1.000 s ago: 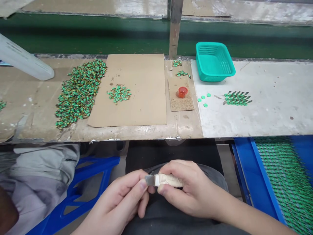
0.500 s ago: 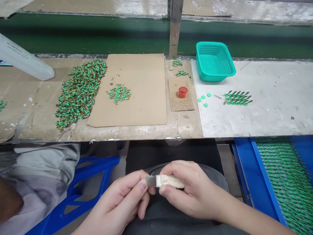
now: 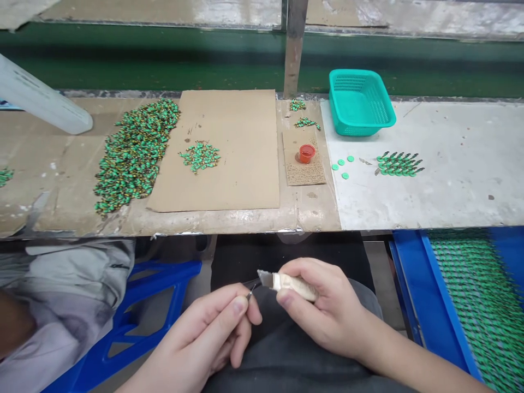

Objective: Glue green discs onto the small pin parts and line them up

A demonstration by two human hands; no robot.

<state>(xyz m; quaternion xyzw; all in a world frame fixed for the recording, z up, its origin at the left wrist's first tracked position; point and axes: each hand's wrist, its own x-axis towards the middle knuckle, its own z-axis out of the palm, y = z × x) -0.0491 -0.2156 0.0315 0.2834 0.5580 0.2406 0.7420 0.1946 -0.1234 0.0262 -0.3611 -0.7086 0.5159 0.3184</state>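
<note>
My right hand grips a knife whose handle is wrapped in whitish tape. Its short grey blade points left, just above and apart from the fingertips of my other hand. Between thumb and forefinger, my left hand pinches a small dark piece with a thin pointed tip; most of it is hidden by the fingers. Both hands are over my lap, below the table's front edge.
On the table lie a big heap of small green-and-gold pieces, a cardboard sheet, a red cup, a teal basket and green discs. A blue tray is at right; a person's sleeve is at left.
The knife has lifted up and to the right, off the fingertips of my left hand. The thin tip of the pinched piece now shows. My left hand has hardly moved.
</note>
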